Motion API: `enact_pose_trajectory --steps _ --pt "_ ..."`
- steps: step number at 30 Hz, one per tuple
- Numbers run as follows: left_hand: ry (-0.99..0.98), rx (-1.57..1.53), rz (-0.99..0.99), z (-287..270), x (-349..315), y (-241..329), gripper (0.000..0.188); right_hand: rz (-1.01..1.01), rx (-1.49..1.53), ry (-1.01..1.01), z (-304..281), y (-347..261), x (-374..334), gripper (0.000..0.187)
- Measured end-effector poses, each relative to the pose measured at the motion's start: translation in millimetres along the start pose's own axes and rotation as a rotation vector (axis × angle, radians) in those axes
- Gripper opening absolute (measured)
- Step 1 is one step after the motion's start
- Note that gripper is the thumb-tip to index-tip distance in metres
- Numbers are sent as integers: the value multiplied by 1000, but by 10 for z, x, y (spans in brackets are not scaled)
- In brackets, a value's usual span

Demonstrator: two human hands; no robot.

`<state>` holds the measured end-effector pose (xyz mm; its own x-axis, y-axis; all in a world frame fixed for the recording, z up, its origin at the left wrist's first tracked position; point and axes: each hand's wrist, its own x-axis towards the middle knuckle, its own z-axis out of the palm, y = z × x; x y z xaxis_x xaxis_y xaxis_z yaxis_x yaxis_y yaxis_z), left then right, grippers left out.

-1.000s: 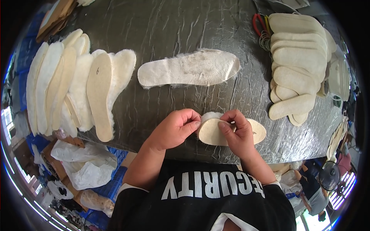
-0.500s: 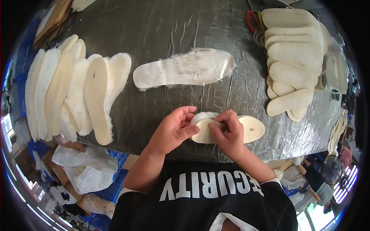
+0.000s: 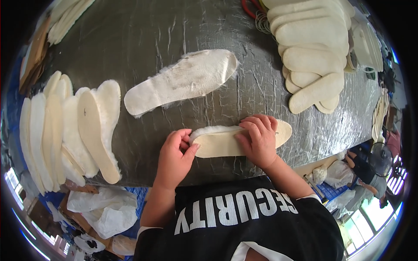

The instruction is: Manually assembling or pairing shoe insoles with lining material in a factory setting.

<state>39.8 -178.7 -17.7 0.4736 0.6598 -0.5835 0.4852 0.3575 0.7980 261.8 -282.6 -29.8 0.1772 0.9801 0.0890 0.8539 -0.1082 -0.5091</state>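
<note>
Close to the table's near edge lies a cream insole (image 3: 217, 145) with white fleece showing along its far side. My left hand (image 3: 176, 150) pinches its left end between thumb and fingers. Near its right end, my right hand (image 3: 260, 138) grips it with the thumb on the near face and the fingers curled over the far edge. Beyond my hands, a larger fleecy insole (image 3: 183, 80) lies tilted on the table, its worn-looking pale side up.
The dark, wrinkled table covering (image 3: 209, 111) shines at right. Fleece insoles (image 3: 56, 135) stand in an overlapping row at left. Cream insoles (image 3: 311, 37) are piled at far right, beside red-handled scissors (image 3: 249, 8). Plastic bags (image 3: 104, 209) sit below the table's left edge.
My left hand has moved left along to the insole's end, and the insole now lies straighter and more exposed. My right hand keeps its hold. The whole view has turned slightly.
</note>
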Motion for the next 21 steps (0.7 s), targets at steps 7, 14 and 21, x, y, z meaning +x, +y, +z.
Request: enact_pose_trajectory --steps 7,14,21 --pt "27 825 814 325 -82 132 37 29 14 7 26 4 20 32" --pt "-75 1016 806 419 -18 -133 50 38 0 55 70 11 -1 35" --pt "-113 999 848 388 66 -172 51 53 -17 17 16 44 -27 45"
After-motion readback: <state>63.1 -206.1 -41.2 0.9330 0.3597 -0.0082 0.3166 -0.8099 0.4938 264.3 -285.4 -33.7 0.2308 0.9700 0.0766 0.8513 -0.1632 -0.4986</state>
